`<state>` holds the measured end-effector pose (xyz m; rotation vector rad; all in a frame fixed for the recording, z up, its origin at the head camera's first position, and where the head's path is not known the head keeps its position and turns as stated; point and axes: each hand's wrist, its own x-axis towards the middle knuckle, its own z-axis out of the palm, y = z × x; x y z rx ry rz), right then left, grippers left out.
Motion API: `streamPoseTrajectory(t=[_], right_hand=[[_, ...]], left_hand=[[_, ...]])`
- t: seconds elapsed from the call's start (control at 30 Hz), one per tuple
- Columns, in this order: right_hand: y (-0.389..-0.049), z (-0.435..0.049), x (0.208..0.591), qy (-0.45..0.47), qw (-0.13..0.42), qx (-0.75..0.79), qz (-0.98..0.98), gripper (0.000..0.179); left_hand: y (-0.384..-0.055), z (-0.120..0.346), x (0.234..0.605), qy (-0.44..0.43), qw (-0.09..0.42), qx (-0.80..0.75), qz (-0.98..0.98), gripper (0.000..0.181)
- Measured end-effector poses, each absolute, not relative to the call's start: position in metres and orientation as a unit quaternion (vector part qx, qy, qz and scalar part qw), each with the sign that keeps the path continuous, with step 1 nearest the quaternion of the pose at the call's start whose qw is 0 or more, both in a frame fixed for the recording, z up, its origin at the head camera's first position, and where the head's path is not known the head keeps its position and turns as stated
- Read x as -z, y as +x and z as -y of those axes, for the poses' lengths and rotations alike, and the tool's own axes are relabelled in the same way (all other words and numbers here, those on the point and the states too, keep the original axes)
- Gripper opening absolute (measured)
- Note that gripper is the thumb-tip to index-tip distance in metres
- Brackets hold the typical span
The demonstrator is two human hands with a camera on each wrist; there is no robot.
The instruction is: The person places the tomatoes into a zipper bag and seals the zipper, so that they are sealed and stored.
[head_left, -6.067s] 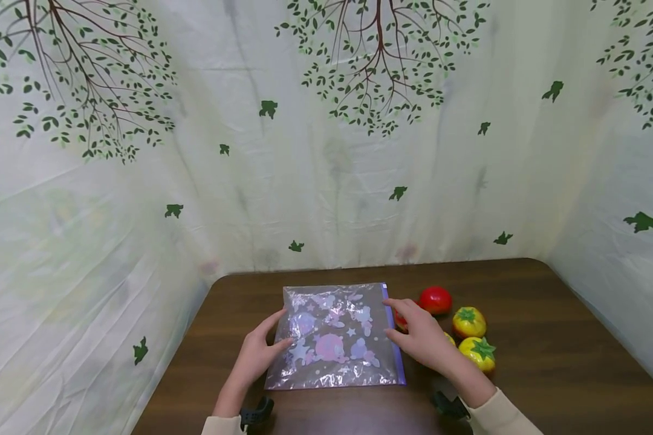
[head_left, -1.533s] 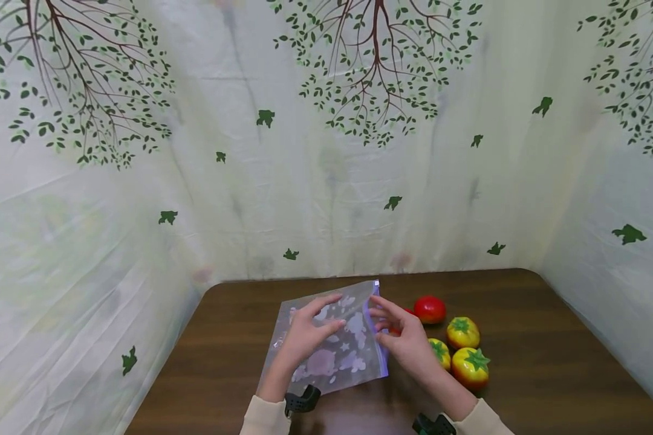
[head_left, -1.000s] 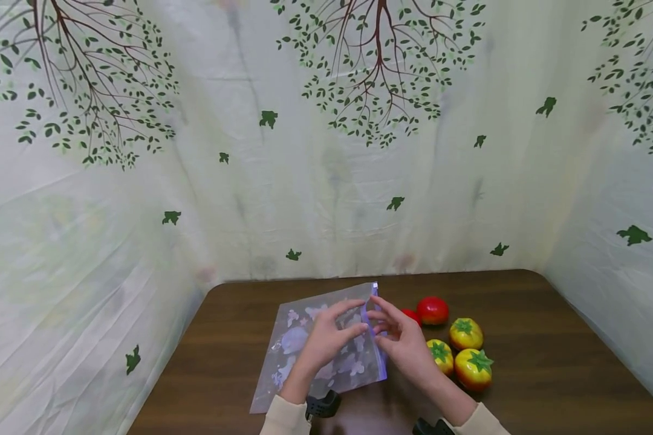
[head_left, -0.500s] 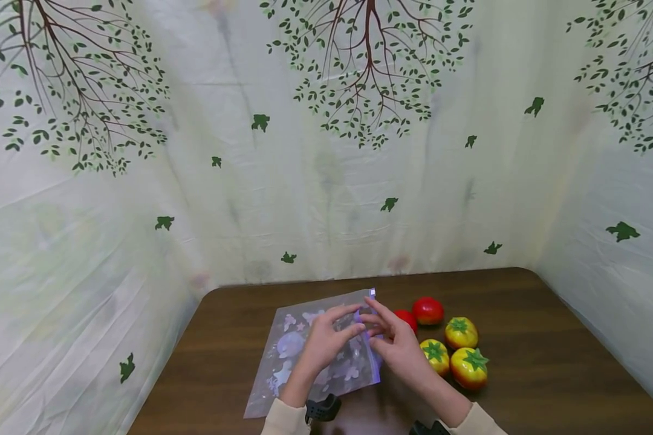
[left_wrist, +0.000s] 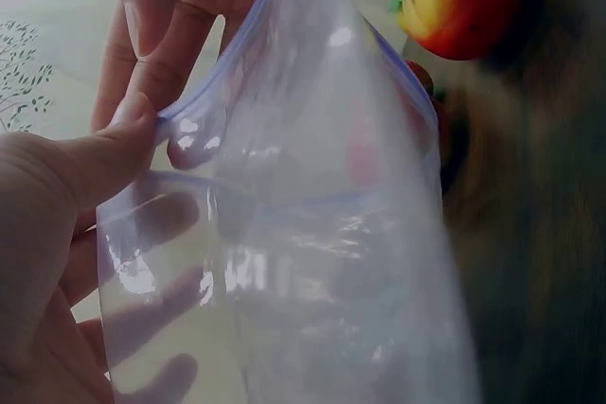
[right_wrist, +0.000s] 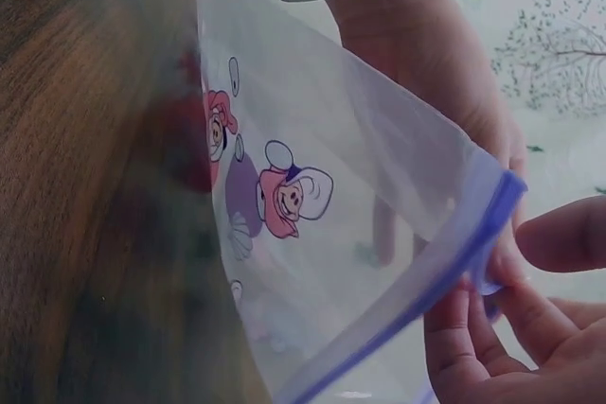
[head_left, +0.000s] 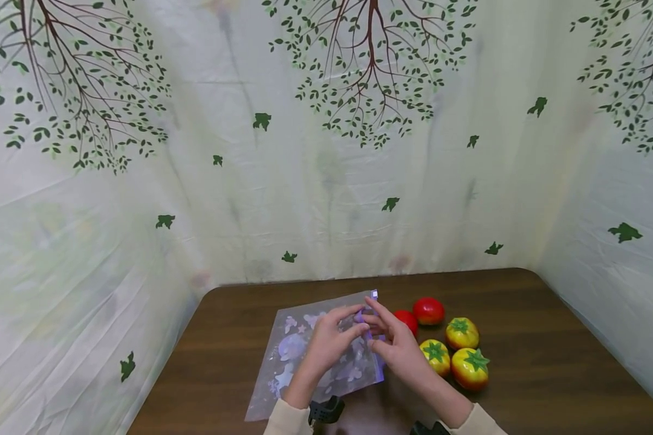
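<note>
A clear zip bag with pastel cartoon prints lies tilted on the table, its purple zip strip toward the right. My left hand reaches across the bag and pinches one side of its mouth, thumb in front and fingers showing through the plastic. My right hand holds the zip edge opposite, its fingers curled at the purple strip. In the left wrist view the two sides of the mouth stand apart. Much of the bag's near part is hidden under my left hand and wrist.
Right of the bag are two red tomato-like fruits and three yellow-red ones with green leafy tops, close beside my right forearm. The brown wooden table ends at a pale curtain printed with branches and leaves.
The bag lay flat between both hands at first; it has since turned and its zip side has lifted. My left hand moved right across it to the zip edge. Little differs over the last half second.
</note>
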<state>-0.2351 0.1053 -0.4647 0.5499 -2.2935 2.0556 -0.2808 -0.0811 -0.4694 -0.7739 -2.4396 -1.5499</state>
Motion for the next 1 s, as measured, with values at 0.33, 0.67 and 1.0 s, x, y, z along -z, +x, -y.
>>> streamPoseTrajectory(t=[0.33,0.67,1.0], right_hand=[[-0.237,-0.11,0.464,0.198,0.008,-0.653,0.731,0.076],[-0.241,-0.121,0.456,0.201,0.041,-0.637,0.743,0.061],[-0.245,-0.139,0.445,0.126,0.055,-0.606,0.784,0.043]], left_hand=[[-0.282,0.081,0.471,-0.257,0.084,0.509,0.817,0.031],[-0.284,0.082,0.471,-0.261,0.126,0.497,0.818,0.021],[-0.284,0.084,0.469,-0.244,0.126,0.518,0.81,0.023]])
